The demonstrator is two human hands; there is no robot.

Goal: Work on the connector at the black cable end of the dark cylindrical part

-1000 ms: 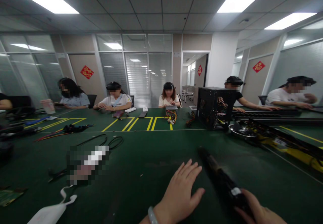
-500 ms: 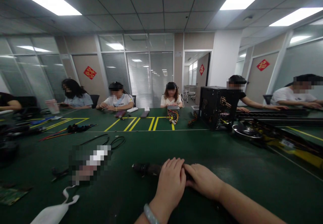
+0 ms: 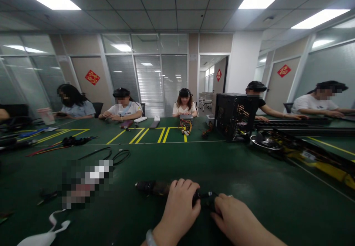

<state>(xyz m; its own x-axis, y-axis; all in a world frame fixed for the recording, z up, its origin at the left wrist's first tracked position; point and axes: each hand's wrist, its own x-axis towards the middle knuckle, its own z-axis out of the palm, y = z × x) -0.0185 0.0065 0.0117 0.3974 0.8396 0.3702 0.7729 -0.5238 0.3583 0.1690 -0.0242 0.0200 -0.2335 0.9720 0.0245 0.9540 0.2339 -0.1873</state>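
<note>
A long black rod-shaped tool lies crosswise on the green table close in front of me. My left hand is wrapped over its middle, fingers curled round it. My right hand grips the tool's right end, where a thin dark tip with a small metal part shows between the two hands. The left end of the tool sticks out past my left hand. A pale band sits on my left wrist.
A black open computer case stands at the back right, with black and yellow rails beside it. Black cables, a blurred-out item and a white mask lie to the left. Several people sit round the table's far side.
A second ago my left hand lay flat and open while the right held the tool pointing away. The tool now lies crosswise with both hands closed on it, and the hands have drawn slightly apart.
</note>
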